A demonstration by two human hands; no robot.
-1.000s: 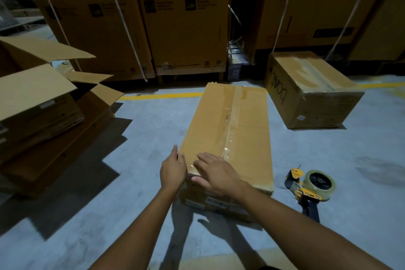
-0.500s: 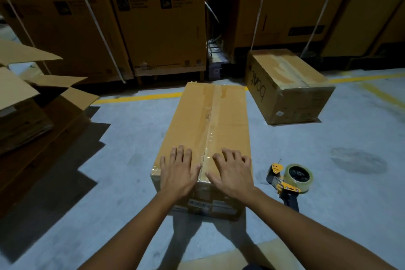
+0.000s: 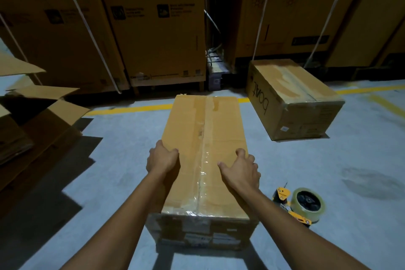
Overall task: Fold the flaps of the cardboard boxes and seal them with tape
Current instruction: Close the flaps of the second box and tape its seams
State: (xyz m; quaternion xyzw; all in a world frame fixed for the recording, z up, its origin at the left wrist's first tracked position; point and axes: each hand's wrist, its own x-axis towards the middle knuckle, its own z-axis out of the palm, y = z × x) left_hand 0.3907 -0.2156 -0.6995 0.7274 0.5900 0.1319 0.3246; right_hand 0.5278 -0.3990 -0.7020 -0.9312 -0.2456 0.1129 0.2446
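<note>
A long cardboard box lies on the grey floor straight ahead, its flaps folded down and clear tape running along the centre seam. My left hand grips the box's left upper edge, thumb on top and fingers down the side. My right hand grips the right upper edge the same way. A yellow tape dispenser with a clear roll lies on the floor just right of the box's near end.
A second taped box marked "boat" sits at the far right. Open boxes with raised flaps stand at the left. Tall strapped cartons line the back behind a yellow floor line.
Both hands have slid from flat on the near end of the top, forward and outward, to grip the box's two side edges. The box now lies nearer below me.
</note>
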